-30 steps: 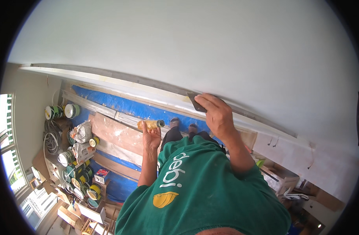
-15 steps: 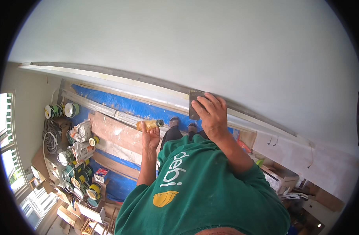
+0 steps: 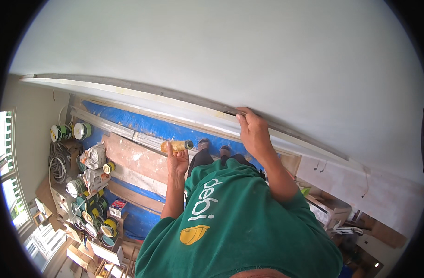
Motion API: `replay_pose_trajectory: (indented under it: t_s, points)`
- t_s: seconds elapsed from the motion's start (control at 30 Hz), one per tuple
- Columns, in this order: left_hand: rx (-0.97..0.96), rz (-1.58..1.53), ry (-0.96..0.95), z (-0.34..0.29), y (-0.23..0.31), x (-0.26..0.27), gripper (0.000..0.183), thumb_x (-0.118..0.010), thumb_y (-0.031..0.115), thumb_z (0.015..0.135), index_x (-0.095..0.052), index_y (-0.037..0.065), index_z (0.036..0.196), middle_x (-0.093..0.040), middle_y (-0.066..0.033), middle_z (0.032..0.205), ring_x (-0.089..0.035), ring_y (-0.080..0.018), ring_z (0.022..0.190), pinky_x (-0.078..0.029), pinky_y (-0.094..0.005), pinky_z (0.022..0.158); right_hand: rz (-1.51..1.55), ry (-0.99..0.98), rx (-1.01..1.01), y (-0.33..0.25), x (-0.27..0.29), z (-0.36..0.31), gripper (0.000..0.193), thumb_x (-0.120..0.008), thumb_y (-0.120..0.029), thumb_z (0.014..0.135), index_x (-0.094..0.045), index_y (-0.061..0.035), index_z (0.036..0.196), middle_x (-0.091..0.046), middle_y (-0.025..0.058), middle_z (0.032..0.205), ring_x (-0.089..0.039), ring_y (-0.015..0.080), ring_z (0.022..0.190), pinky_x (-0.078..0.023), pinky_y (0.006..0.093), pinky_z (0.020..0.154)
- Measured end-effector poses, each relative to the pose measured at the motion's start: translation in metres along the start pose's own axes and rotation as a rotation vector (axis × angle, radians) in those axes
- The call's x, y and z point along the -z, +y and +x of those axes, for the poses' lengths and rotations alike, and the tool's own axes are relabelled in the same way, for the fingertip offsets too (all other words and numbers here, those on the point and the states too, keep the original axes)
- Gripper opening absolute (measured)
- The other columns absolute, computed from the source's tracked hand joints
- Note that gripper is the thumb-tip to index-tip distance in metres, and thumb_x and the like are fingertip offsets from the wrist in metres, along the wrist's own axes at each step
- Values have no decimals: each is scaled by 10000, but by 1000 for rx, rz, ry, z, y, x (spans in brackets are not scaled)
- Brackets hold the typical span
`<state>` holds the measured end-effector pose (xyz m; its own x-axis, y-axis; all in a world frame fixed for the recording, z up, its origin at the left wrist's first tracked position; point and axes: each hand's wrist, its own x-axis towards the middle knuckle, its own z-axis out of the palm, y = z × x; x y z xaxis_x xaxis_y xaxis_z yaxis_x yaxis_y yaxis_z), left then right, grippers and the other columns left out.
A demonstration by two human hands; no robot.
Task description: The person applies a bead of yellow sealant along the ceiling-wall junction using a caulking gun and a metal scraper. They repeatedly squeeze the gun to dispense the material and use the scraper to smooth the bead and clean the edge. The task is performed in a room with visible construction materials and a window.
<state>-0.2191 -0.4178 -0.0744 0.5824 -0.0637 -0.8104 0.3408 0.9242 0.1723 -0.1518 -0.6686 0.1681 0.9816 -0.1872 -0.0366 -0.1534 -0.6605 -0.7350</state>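
Observation:
My left hand (image 3: pixel 177 162) is closed around a small amber, bottle-shaped cylinder (image 3: pixel 176 146) with a dark end, held nearly level in front of my body. Up at the long white ledge (image 3: pixel 151 94), my right hand (image 3: pixel 256 132) grips a thin, dark, flat square piece (image 3: pixel 231 112). Only a narrow edge of that piece shows beside my fingertips; the rest is hidden or turned edge-on. It lies along the grey strip (image 3: pixel 193 98) between the ledge and the broad pale surface (image 3: pixel 230 51).
Blue plastic sheeting (image 3: pixel 124 118) and stained boards (image 3: pixel 133 153) cover the floor below, around my feet (image 3: pixel 203 144). Several paint buckets (image 3: pixel 82 131), bags (image 3: pixel 95 156) and a coiled hose (image 3: pixel 58 162) stand at the left, near a window (image 3: pixel 9 162). Wires (image 3: pixel 319 166) hang at the right.
My right hand has turned, and the dark square piece has tipped from flat-facing to nearly edge-on against the ledge. My left hand still holds the amber cylinder in about the same place.

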Motion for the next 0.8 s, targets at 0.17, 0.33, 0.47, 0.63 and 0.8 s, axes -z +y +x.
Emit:
replay_pose_trajectory:
  t_s: [0.17,0.33,0.47,0.63,0.8]
  points:
    - [-9,9,23,-5,3,1,649,-717,501,795,-485,46,1194,-558,-45,1131,-579,-159,1010,-529,-273,828,35,42,37,0,13,-5,145,-567,-94,921,-621,-12,1028,-612,141,749,-557,247,641,-464,306,654]
    - [-16,24,-5,-1,4,3,641,-719,496,797,-486,45,1189,-555,-49,1135,-574,-159,1017,-531,-276,825,-29,197,212,26,21,-13,146,-547,-84,938,-617,-11,1043,-634,108,765,-561,172,662,-465,276,666]
    - [-111,254,-103,10,2,13,633,-716,494,801,-489,45,1185,-555,-52,1138,-573,-162,1019,-533,-278,819,-85,35,42,33,25,-17,144,-549,-80,937,-625,-16,1041,-628,109,773,-538,171,659,-455,267,667]
    - [-32,130,-8,-9,0,-15,637,-693,514,813,-486,47,1194,-551,-52,1141,-568,-160,1019,-530,-283,818,134,133,75,38,33,-20,144,-544,-73,934,-637,-22,1032,-637,133,810,-572,190,696,-462,278,685]
    - [23,105,-62,5,2,3,626,-678,522,823,-492,50,1190,-566,-53,1123,-585,-163,997,-532,-290,818,-26,151,157,29,27,-19,136,-550,-72,929,-640,-26,1019,-664,154,873,-637,240,795,-482,311,731]
